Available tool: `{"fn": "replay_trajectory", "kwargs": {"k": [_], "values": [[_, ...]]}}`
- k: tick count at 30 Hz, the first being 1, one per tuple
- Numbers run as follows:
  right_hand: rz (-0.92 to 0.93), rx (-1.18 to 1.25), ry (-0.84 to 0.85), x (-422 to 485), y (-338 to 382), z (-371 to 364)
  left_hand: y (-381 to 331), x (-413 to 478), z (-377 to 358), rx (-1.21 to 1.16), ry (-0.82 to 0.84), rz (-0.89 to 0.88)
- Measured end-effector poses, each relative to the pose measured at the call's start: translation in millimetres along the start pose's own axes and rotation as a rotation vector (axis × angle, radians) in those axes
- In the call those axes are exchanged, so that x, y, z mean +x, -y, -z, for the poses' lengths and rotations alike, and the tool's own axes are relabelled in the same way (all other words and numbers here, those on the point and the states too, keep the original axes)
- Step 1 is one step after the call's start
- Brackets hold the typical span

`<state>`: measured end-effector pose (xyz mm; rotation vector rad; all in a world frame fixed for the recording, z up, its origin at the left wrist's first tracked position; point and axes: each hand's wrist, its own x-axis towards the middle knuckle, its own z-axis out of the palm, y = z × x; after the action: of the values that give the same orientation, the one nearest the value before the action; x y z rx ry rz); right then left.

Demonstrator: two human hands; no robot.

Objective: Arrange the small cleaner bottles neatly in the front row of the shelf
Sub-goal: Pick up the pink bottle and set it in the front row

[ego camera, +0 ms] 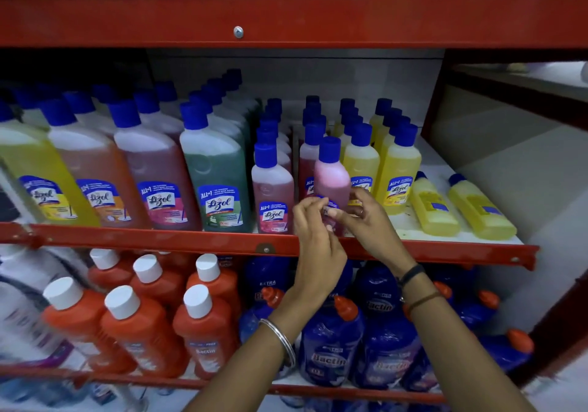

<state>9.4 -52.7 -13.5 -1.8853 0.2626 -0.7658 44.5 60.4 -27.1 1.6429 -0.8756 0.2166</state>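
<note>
On the middle shelf (445, 247) a small pink cleaner bottle (331, 179) with a blue cap stands at the front edge. My left hand (315, 230) and my right hand (369, 217) both grip its lower part from either side. Left of it stands another small pink bottle (272, 195). To its right stand two upright small yellow bottles (396, 173). Further right, two small yellow bottles (434, 206) lie flat on the shelf, caps pointing back.
Large cleaner bottles (159, 182) in yellow, orange, pink and green fill the shelf's left half. Rows of small bottles run back behind the front ones. Below are orange bottles (133, 325) and blue bottles (331, 348). A red beam (286, 17) spans above.
</note>
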Motion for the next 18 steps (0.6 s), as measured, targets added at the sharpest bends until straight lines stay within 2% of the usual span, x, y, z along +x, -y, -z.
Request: {"fn": "replay_trajectory", "kwargs": {"k": [5, 12, 15, 18], "values": [[-0.038, 0.052, 0.022, 4.8, -1.8, 2.4, -2.0, 2.7, -3.6, 0.041, 0.155, 0.162], [-0.030, 0.003, -0.005, 2.2, 1.8, -3.4, 0.5, -2.2, -5.8, 0.115, 0.173, 0.157], [-0.019, 0.008, -0.038, -7.0, 6.5, 7.9, -3.2, -16.0, -12.9, 0.187, 0.131, 0.042], [0.013, 0.018, -0.195, -19.5, 8.6, 40.0, -15.7, -31.5, -29.5, 0.295, 0.110, -0.222]]}}
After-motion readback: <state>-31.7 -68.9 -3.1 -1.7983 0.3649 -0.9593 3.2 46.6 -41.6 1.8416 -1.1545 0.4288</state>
